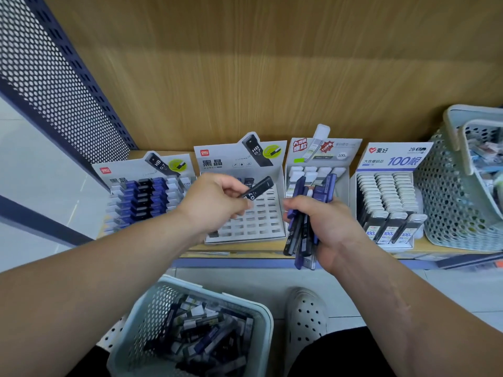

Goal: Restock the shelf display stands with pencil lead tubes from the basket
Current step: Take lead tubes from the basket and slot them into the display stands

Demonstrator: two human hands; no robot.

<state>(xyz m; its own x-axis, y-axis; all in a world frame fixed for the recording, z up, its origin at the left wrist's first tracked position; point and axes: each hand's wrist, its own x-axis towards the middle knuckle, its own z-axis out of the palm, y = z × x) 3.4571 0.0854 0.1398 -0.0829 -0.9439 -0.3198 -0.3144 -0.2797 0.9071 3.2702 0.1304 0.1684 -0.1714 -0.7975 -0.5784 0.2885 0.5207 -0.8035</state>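
Note:
My left hand (215, 201) pinches one black lead tube (257, 187) marked 0.7, holding it tilted above the mostly empty grid of the second display stand (245, 224). My right hand (324, 224) grips a bundle of several black and purple lead tubes (302, 232) in front of the third stand (321, 175). On the floor below sits the pale basket (261, 317), with many loose tubes inside. The leftmost stand (141, 194) is filled with rows of purple, black and white tubes.
A fourth stand (389, 202) at the right is packed with white-capped tubes. Another pale perforated basket (451, 200) stands at the shelf's right end. A perforated metal panel (54, 85) bounds the left, a wooden back wall lies behind. My white clog (306, 317) is beside the floor basket.

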